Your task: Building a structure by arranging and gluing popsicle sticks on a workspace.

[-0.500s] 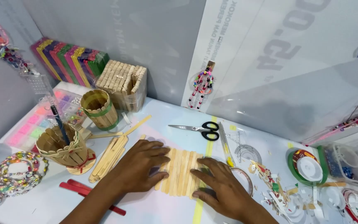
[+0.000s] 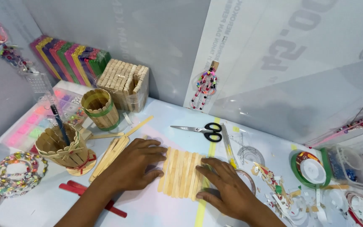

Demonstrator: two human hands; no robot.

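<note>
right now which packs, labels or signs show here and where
White sheet with large grey mirrored lettering: propped against the back wall, behind the black-handled scissors.
Clear-wrapped block of plain wooden sticks: back left corner.
Row of coloured stick packs: leaning left of that block.

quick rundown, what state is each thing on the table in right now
left hand: flat, pressing the stick panel's left edge
right hand: flat, on its right edge
stick panel: sticks side by side, lying flat
scissors: closed, lying flat
stick cup: upright, empty

A flat row of pale wooden craft sticks [image 2: 183,173] lies edge to edge on the white table
</note>
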